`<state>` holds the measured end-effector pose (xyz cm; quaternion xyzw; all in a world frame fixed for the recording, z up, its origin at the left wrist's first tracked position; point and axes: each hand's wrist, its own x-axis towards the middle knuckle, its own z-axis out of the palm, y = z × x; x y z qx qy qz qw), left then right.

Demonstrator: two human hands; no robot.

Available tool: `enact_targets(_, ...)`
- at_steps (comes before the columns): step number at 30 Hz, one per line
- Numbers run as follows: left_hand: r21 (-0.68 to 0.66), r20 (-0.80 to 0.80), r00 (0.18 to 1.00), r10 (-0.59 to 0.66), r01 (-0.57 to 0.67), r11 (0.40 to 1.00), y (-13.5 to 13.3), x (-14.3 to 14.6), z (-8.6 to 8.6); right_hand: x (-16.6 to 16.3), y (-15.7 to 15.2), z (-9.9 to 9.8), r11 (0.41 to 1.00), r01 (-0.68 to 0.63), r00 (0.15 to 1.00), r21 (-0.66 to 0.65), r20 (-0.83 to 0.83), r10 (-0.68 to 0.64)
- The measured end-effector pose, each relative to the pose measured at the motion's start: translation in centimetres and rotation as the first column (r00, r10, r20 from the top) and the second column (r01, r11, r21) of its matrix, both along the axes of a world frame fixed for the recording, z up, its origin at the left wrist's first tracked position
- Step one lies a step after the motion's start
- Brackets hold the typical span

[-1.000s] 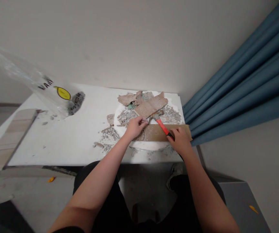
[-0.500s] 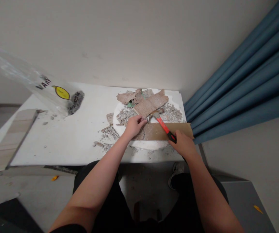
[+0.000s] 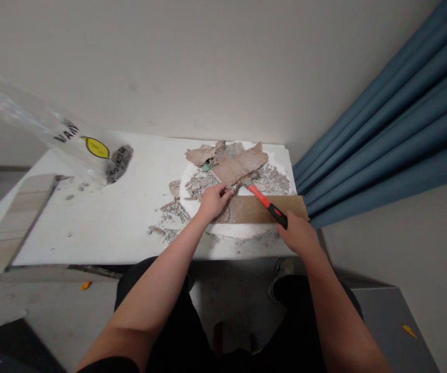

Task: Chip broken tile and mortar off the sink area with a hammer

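Fingers (image 3: pixel 226 190) of the left hand (image 3: pixel 212 202): tips drawn together, curled, at the near edge of a flat broken slab (image 3: pixel 239 165). A small chip is possibly pinched between them; at this size it cannot be confirmed.

Fingers (image 3: pixel 287 228) of the right hand (image 3: pixel 298 234): clamped round the black end of a hammer (image 3: pixel 264 199). The red handle is seen to run diagonally up and left from the fist, and the metal head is set down just right of the left fingertips, at the slab's lower edge.

The handle is crossed beneath by a brown cardboard strip (image 3: pixel 252 211), laid flat between the two hands. The slab is tilted across a heap of grey rubble (image 3: pixel 273 181), with more brownish shards behind it. Loose crumbs are scattered to the left of the heap.

All of this is carried on the right end of a white tabletop (image 3: pixel 122 217), near its front edge. Well apart, at the left end, a clear printed plastic bag (image 3: pixel 91 150) is noted, and beside it a pale wooden plank (image 3: pixel 13 220). A blue curtain (image 3: pixel 382 129) is hung at the right.
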<state>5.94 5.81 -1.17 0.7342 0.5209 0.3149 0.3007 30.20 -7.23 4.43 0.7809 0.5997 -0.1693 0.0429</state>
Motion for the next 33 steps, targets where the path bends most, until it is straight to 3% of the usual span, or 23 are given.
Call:
enact_targets(4,0.014,-0.036,0.999,-0.009,0.009,1.0,0.0,0.0,0.0,0.6,-0.7,0.1,0.978,0.118,0.949,0.172,-0.309,-0.06)
enact_targets(8,0.03,-0.094,0.996,0.001,0.001,1.0,0.0,0.0,-0.1,-0.3,-1.6,0.6,0.938,0.213,0.754,0.275,-0.656,0.021)
enact_targets(12,0.051,-0.112,0.994,0.017,-0.011,0.999,-0.3,0.0,-0.2,-2.2,-2.2,1.0,0.944,0.185,0.623,0.273,-0.775,0.102)
enact_targets(15,0.072,-0.108,0.994,0.032,-0.024,0.997,-0.5,0.1,-0.3,-2.9,-2.9,1.0,0.945,0.188,0.626,0.268,-0.774,0.095)
enact_targets(20,0.094,-0.105,0.994,0.042,-0.032,0.995,-0.6,0.3,-0.6,-2.1,-3.9,1.1,0.938,0.19,0.697,0.289,-0.712,0.078)
enact_targets(26,0.096,-0.089,0.995,0.038,-0.029,0.995,-0.8,0.4,-0.7,-1.9,-4.3,1.7,0.96,0.137,0.689,0.243,-0.72,0.084)
enact_targets(33,0.116,-0.098,0.995,0.031,-0.02,0.993,-1.0,0.3,-0.7,-2.6,-5.2,3.3,0.941,0.106,0.746,0.322,-0.651,0.139)
